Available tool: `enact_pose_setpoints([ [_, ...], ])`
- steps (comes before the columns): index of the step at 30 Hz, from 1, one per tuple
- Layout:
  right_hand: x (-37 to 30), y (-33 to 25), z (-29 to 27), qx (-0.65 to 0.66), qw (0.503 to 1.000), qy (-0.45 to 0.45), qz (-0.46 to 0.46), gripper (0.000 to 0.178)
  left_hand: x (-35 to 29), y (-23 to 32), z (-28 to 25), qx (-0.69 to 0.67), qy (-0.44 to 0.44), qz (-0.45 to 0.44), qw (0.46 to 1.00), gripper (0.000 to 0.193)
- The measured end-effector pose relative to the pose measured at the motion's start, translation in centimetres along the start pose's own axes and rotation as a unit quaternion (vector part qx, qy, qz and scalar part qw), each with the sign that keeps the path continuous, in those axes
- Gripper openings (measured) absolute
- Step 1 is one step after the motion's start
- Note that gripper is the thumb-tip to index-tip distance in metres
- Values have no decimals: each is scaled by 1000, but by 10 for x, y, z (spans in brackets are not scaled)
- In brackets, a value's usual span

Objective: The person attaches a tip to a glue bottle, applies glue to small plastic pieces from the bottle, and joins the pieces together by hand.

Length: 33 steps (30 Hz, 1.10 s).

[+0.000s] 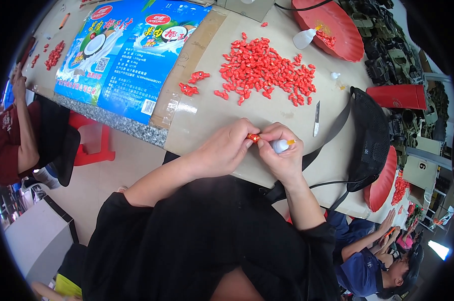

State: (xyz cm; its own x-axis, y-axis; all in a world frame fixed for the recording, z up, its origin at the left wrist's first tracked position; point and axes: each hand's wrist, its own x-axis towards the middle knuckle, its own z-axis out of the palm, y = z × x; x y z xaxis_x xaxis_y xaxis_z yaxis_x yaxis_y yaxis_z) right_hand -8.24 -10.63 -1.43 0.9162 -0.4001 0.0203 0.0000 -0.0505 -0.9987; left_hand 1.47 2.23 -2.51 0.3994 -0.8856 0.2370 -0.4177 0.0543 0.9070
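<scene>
Above the table's near edge, both of my hands meet over a small red piece (253, 137) with yellowish marks. My left hand (224, 148) pinches it between thumb and fingertips. My right hand (283, 159) has its fingertips against the same piece and also grips a small white squeeze bottle (278, 146) with a yellow tip, pointing right. Beyond my hands lies a wide pile of small glossy red pieces (259, 70). Left of the pile sit two larger red pieces (189, 89) that look joined from smaller ones.
A flattened blue carton (121, 55) covers the left side. On the right lie a craft knife (316, 119), another white squeeze bottle (303, 38), a red tray (332, 27), a black mesh bag (370, 140) with straps, and a red box (397, 96). Other people sit at both sides.
</scene>
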Motion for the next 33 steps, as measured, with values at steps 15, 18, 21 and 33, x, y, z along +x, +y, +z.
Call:
enact_pose_setpoints([
  [15,-2,-6,-3,-26,997,0,-79,12,-6,-4,-2,-178,53,-32,982,18],
  [18,-2,-7,-2,-15,998,4,-68,14,-6,-6,-1,-212,49,-27,976,17],
  [21,-1,-6,-1,-18,998,19,-63,16,-6,-4,0,-267,61,-39,961,18],
  [33,0,-6,-1,-4,998,17,-61,16,-3,-3,3,-274,96,-18,957,23],
])
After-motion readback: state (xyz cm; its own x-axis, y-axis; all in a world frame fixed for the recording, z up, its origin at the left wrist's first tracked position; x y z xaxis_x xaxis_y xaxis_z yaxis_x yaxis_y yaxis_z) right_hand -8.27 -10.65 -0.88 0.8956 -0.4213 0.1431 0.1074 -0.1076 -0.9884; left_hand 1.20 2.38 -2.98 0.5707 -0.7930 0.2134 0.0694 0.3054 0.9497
